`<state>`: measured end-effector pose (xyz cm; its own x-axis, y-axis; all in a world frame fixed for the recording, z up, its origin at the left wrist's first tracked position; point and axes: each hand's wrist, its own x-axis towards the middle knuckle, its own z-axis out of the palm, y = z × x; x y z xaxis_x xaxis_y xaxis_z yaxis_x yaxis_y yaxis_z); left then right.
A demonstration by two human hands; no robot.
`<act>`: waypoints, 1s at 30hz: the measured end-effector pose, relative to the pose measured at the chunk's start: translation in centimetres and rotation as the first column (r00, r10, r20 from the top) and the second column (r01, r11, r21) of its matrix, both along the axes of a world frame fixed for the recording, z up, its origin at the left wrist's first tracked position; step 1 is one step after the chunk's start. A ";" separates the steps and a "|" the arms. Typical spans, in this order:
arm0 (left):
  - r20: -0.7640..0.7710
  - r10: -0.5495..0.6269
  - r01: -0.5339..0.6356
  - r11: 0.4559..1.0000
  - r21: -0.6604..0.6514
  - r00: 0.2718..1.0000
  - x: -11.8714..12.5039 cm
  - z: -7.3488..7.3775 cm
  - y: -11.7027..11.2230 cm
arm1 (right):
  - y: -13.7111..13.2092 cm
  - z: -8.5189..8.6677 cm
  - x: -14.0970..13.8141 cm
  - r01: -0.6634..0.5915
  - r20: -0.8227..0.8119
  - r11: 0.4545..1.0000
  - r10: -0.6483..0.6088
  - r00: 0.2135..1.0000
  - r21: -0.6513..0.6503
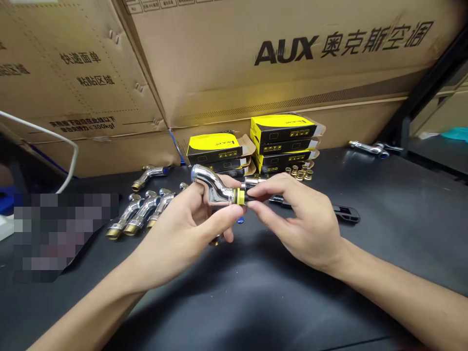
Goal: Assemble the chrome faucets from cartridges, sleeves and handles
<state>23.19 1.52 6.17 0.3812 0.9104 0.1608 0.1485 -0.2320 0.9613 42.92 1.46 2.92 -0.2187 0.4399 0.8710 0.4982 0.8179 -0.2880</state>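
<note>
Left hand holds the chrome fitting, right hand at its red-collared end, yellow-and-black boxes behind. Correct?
Not quite: the collar at the end of the chrome fitting is yellow, not red; the head view shows it. The rest holds: left hand holding the fitting, right hand at that end, yellow-and-black boxes behind.

A curved chrome faucet lies sideways in the hands, yellow fitting at right.

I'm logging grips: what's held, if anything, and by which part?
The left hand holds a tap by its body; the right hand pinches a black piece beside a yellow ring.
</note>
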 end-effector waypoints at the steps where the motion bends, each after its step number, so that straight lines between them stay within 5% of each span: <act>1: 0.013 0.013 -0.013 1.000 -0.005 1.000 0.2 0.0 -0.2 | 0.0 0.0 0.0 0.003 0.002 1.000 -0.003 1.000 -0.013; 10: 0.011 0.013 -0.013 0.998 0.065 1.000 1.1 -1.1 -0.7 | 0.0 -0.3 0.1 -0.065 0.001 0.942 0.069 0.998 -0.328; 15: 0.026 0.057 -0.059 0.997 0.056 0.998 0.8 -1.5 -0.4 | 0.0 -0.3 0.2 -0.139 -0.028 0.926 0.138 0.990 -0.351; 23: -0.057 -0.020 0.026 0.995 0.098 0.998 0.8 -1.4 -0.8 | -0.1 -0.1 0.3 -0.105 0.066 0.902 0.146 0.987 -0.419; 27: 0.034 0.118 -0.120 0.990 0.077 0.992 0.4 -1.0 -0.1 | 1.5 -0.5 1.4 0.135 0.145 0.918 -0.086 0.986 -0.372; 30: 0.175 0.201 -0.208 0.978 0.019 0.964 0.1 -0.6 0.6 | 3.4 -1.1 2.6 0.356 0.322 0.896 -0.266 0.909 -0.266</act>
<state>23.28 2.11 5.56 0.1514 0.9583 0.2426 0.0308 -0.2498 0.9678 45.52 4.85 1.78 -0.2315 0.7625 0.6042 0.8068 0.4975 -0.3188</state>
